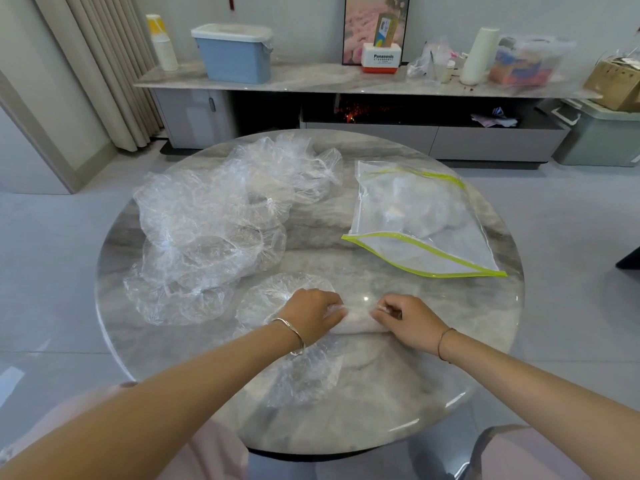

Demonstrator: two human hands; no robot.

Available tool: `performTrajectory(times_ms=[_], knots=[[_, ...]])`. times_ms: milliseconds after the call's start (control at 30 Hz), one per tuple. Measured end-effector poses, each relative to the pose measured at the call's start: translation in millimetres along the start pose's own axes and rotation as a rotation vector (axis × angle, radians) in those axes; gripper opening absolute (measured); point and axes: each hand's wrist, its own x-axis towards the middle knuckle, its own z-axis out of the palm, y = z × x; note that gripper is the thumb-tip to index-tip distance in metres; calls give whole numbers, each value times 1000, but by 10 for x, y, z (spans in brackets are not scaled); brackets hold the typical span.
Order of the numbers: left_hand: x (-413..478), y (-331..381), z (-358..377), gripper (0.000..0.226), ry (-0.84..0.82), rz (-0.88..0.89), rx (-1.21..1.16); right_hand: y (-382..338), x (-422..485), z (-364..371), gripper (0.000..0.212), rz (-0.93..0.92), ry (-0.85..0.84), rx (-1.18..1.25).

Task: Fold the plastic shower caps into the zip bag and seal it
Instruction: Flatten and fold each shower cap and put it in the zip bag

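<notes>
On the round marble table (450,358) my left hand (311,315) and my right hand (405,318) pinch the two ends of a folded strip of clear shower cap (358,325) near the table's middle front. Under my left wrist lie two more flattened clear caps (304,379). A loose heap of several crumpled clear shower caps (211,223) covers the table's left half. The zip bag (419,216), clear with a yellow-green zip edge, lies at the right with its mouth open toward me and some folded caps inside.
Behind the table runs a low marble-topped cabinet (311,81) carrying a blue lidded bin (235,51), a red-and-white box (381,57), a white roll (479,55) and plastic bags. A curtain (104,64) hangs at the left. Grey bins (602,136) stand at the far right.
</notes>
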Motion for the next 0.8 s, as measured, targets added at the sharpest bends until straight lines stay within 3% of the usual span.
performTrajectory(times_ms=[67,167,333,367,433,500,800], knots=[[-6,5,-4,24,-23,-44,-78,35,23,33,23,45,-1,89],[-7,28,12,27,-30,-36,40,54,42,56,19,94,29,121],[-26,82,83,43,24,347,222,24,57,56,17,95,62,56],[-49,97,102,56,-16,398,273,24,57,58,16,92,68,40],[-151,99,153,87,-204,387,372,26,57,62,16,76,78,0],[-234,68,212,99,-339,334,393,35,61,62,17,49,78,-43],[-241,8,246,99,-362,279,410,220,59,-119,24,126,109,10]])
